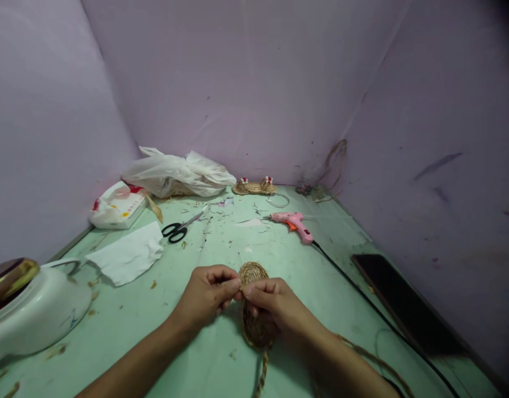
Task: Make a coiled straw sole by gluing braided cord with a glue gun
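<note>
A small oval sole of coiled straw braid (253,271) lies lengthwise in front of me, its middle partly covered by my fingers. My left hand (213,287) pinches at the sole's left edge, thumb and forefinger pressed together. Right beside it, my right hand (274,303) is closed over the sole, its thumb and finger meeting the left fingertips. Whether a loose strand lies between the fingertips is too small to tell. From the sole's near end a straw braid tail (261,370) hangs toward me. More straw cord (374,356) runs beneath my right forearm.
Beyond my hands lie a pink glue gun (293,222) with its black cable (362,293) and black-handled scissors (182,228). A straw piece with red-white beads (254,189) is at the back wall. Phone (403,304) right; white pot (38,315), paper (127,254), plastic bag (183,174) left.
</note>
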{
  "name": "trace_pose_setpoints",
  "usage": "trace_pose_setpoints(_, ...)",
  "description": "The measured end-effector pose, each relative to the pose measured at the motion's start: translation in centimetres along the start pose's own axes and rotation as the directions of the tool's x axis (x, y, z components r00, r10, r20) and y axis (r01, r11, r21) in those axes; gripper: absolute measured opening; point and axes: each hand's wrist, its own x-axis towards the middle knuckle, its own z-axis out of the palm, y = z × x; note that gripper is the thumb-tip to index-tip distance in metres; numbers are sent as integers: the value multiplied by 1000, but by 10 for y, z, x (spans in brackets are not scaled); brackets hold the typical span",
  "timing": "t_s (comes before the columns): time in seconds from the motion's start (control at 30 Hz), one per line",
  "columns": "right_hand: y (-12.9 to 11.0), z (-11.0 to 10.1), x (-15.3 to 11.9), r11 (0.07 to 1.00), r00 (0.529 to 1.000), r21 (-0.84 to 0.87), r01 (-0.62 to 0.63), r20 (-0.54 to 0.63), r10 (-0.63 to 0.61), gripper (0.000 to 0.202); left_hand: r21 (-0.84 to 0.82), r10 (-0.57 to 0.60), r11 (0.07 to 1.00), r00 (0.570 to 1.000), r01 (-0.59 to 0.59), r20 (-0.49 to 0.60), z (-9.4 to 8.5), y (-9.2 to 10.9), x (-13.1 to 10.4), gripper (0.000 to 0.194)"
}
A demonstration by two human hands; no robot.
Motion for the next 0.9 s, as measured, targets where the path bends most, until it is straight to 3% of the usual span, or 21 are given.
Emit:
trace_pose_setpoints(0.17,6,-1,2,1000,1000,-10,-5,20,5,40,65,28,997,1000,-28,7,1,4,-2,21)
trace_pose_setpoints(0.4,0,2,2,996,997,89,32,-77,-26,32,27,71,997,997,-70,-30,-4,0,0,33)
trace_pose_setpoints(0.5,-3,2,0,992,998,125,12,-67,-3,29,33,134,990,991,-135,26,-8,2,2,33)
trace_pose_setpoints(0.6,-5,3,-2,990,999,139,-20,-44,26,28,87,195,975,974,-206,117,-9,3,2,19)
trace_pose_setpoints(0.7,-3,4,-3,988,999,149,-43,-11,45,32,115,231,962,964,-246,132,-8,2,1,13)
trace_pose_setpoints(0.77,1,3,-2,987,999,155,-43,15,41,36,170,316,928,942,-331,111,-8,1,-1,12)
trace_pose_setpoints(0.9,9,-1,0,990,998,137,-30,66,21,40,248,495,822,859,-512,131,-8,0,-4,12)
